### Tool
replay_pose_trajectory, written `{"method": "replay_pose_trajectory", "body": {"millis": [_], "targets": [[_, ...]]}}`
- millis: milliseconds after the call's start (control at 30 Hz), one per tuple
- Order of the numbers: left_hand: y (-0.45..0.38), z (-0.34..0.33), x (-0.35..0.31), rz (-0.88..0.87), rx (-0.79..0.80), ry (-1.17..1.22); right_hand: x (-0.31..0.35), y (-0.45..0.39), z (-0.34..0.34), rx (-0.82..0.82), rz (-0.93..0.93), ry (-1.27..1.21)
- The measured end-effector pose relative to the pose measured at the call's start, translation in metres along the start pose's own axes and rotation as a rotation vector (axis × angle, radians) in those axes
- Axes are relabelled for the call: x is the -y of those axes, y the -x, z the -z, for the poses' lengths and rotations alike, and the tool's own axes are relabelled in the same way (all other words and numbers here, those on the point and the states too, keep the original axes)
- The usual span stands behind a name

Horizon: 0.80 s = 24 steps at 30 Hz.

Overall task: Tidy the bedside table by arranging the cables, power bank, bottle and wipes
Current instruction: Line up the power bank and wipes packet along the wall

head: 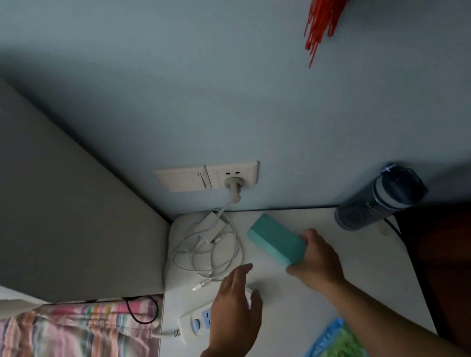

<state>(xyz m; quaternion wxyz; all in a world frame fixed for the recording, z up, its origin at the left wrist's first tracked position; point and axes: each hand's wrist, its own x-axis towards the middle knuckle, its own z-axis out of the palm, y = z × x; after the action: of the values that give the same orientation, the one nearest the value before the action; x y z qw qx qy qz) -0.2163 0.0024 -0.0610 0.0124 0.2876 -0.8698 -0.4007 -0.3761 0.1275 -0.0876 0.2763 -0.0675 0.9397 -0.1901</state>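
I take the wall socket point(235, 175) as my landmark. Just below it and a little to the left, the white cables point(206, 249) lie in a loose coil on the bedside table point(359, 275), one plug going up into the socket. Below the socket and to the right, my right hand point(318, 256) holds the teal power bank point(277, 241) by its near end, fingers closed around it; the far end points up toward the socket. I cannot tell if the power bank rests on the table or is a little lifted. My left hand point(237, 306) is further below the socket, fingers spread and flat, holding nothing, over the white power strip point(195, 322). The bottle point(378, 197) lies on its side, well to the right of the socket, against the wall. The wipes packet point(334, 349) is far below, at the near table edge.

I judge the step in hand is placing the power bank. The next move calls for a free spot beside the coil, setting it down parallel to the wall, without dragging the cables
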Motion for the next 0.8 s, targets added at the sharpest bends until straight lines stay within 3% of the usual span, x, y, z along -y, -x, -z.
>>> {"method": "replay_pose_trajectory", "body": {"millis": [133,233,367,567,733,800], "targets": [[-0.001,-0.006,-0.008,0.175,0.035,0.139,-0.002,-0.006,0.015,0.202,-0.28,-0.851],[-0.001,-0.011,-0.009,0.216,0.079,0.145,-0.006,-0.012,0.022,0.347,-0.432,-1.129],[-0.004,-0.014,-0.007,0.249,0.11,0.152,-0.008,-0.026,0.021,0.488,-0.427,-1.083],[-0.005,-0.012,-0.001,0.283,0.135,0.138,-0.005,-0.044,0.008,0.001,-0.35,-0.773],[-0.005,-0.011,0.002,0.305,0.124,0.138,0.002,-0.051,0.005,-0.027,-0.282,-0.859],[-0.007,-0.012,0.003,0.308,0.116,0.141,0.011,-0.049,0.004,-0.1,-0.218,-0.717]]}}
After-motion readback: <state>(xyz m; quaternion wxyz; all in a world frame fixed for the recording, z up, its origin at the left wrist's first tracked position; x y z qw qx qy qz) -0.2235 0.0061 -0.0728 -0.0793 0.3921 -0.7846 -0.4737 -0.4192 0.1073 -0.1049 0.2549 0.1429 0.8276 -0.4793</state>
